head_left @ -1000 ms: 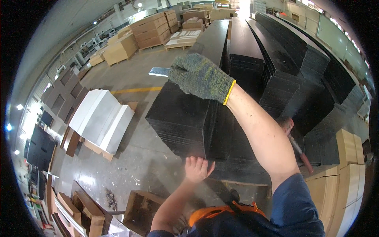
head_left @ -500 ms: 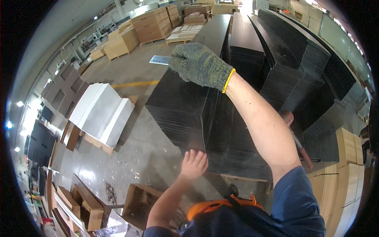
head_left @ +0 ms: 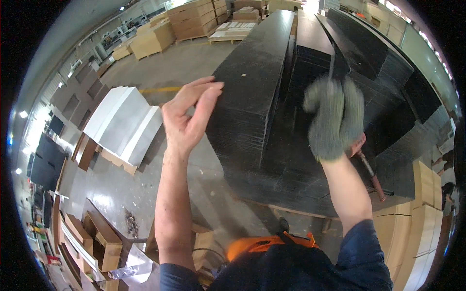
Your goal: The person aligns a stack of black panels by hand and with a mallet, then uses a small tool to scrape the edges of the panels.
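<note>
My left hand (head_left: 189, 114), bare and with its fingers apart, is raised at the left edge of a stack of long black boards (head_left: 242, 92). It holds nothing; whether its fingertips touch the boards I cannot tell. Over the neighbouring black stacks is my right hand (head_left: 335, 119), in a grey-green knit glove and smeared by motion. A thin grey strip (head_left: 332, 68) sticks up from the glove, apparently the flat metal blade seen nearly edge-on. A small pale speck (head_left: 243, 75) lies on the left stack's top. Beside my right wrist rests a hammer (head_left: 370, 174) with a reddish handle.
More black board stacks (head_left: 383, 92) stand at the right, with cardboard-coloured packs (head_left: 420, 233) nearer. At the left are white stacked panels (head_left: 124, 126) on a pallet. Wooden box parts (head_left: 104, 242) lie at the lower left. Brown stacks (head_left: 194, 19) stand far back.
My right hand has swung right, from the left stack to above the middle stacks, with the blade turned upward. My left hand has risen from the stack's lower front corner to its upper left edge.
</note>
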